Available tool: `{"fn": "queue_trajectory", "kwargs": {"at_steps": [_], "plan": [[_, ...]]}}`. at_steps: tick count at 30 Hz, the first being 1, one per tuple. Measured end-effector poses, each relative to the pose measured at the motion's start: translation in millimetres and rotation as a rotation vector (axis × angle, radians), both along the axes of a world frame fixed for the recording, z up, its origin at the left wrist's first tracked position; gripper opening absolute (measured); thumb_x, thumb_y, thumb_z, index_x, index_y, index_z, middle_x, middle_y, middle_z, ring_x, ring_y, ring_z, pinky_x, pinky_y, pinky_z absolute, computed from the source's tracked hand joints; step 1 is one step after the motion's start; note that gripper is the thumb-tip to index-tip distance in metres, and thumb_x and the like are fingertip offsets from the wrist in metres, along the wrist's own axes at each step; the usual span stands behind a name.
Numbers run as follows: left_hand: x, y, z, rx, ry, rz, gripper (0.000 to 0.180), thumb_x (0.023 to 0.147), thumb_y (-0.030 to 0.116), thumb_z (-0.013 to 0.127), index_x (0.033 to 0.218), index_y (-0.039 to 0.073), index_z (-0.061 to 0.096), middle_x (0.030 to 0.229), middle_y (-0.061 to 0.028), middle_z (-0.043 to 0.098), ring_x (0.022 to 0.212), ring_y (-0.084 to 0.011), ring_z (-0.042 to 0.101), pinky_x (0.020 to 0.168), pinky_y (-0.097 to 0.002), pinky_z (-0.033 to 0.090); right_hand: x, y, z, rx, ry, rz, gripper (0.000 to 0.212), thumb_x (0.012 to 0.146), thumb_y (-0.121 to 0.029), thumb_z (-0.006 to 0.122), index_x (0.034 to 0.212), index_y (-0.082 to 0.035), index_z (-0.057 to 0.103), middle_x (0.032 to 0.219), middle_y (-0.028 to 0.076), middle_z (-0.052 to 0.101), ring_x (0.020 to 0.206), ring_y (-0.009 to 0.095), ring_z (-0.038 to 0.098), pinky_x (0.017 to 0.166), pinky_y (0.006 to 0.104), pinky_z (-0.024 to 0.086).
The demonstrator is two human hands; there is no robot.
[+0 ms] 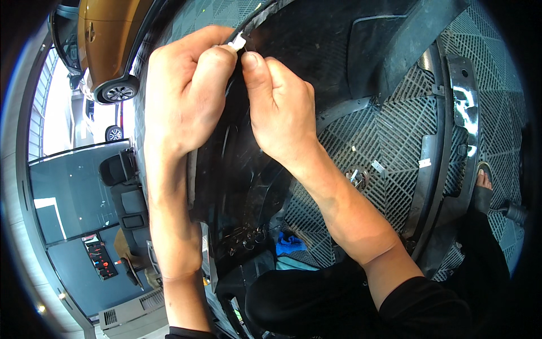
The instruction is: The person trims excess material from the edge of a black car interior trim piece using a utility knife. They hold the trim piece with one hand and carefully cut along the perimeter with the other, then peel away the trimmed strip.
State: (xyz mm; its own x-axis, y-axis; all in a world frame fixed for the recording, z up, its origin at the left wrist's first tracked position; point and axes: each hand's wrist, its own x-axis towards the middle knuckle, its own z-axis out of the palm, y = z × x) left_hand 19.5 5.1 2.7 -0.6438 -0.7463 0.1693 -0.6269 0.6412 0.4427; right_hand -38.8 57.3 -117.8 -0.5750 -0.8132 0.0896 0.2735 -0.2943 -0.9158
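A small white piece (pixel 239 43), like a clip or a bit of tape, sits at the upper edge of a large black moulded car panel (pixel 316 39). My left hand (pixel 186 93) is closed, its thumb and forefinger pinching the white piece. Right beside it, my right hand (pixel 282 107) is curled with the thumb pressed toward the same edge. Whatever lies under the right fingertips is too small and dark to name. Both hands are almost touching, thumb to thumb. The panel stretches beneath my forearms, and its lower part is partly hidden by them.
Grey grated tiles (pixel 389 169) cover the floor. A long black frame-like part (pixel 464 113) stands at the right, near a person's foot (pixel 484 179). A blue cloth (pixel 290 243) lies below my right forearm. An orange-brown car (pixel 104 39) and black seats (pixel 132 206) are at the left.
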Motion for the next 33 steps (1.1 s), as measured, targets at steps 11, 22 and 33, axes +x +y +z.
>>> {"fn": "queue_trajectory", "kwargs": {"at_steps": [11, 22, 33], "plan": [[1, 1, -2, -0.009, -0.045, 0.037, 0.023, 0.097, 0.018, 0.064, 0.097, -0.003, 0.074, 0.066, -0.0079, 0.066, 0.060, -0.0060, 0.056, 0.055, -0.0263, 0.045, 3, -2, -9, -0.181, -0.181, 0.085, 0.036, 0.107, -0.028, 0.055, 0.086, 0.001, 0.060, 0.062, 0.017, 0.062, 0.053, 0.023, 0.062, 0.052, 0.0357, 0.047], [0, 2, 1, -0.006, -0.030, -0.019, 0.024, 0.096, 0.016, 0.063, 0.102, -0.005, 0.072, 0.067, -0.0091, 0.066, 0.061, -0.0092, 0.058, 0.057, -0.0284, 0.047, 19, -10, -3, -0.218, -0.132, -0.168, 0.026, 0.106, -0.017, 0.057, 0.086, -0.001, 0.056, 0.064, 0.017, 0.060, 0.052, 0.028, 0.061, 0.049, 0.0350, 0.044], [1, -1, 0, -0.002, -0.014, -0.024, 0.024, 0.094, 0.014, 0.061, 0.102, -0.006, 0.072, 0.065, -0.0096, 0.063, 0.059, -0.0100, 0.055, 0.056, -0.0288, 0.045, 17, -9, 8, -0.138, -0.066, -0.242, 0.025, 0.104, -0.012, 0.059, 0.083, 0.000, 0.054, 0.062, 0.019, 0.059, 0.052, 0.034, 0.063, 0.047, 0.0376, 0.044]]}}
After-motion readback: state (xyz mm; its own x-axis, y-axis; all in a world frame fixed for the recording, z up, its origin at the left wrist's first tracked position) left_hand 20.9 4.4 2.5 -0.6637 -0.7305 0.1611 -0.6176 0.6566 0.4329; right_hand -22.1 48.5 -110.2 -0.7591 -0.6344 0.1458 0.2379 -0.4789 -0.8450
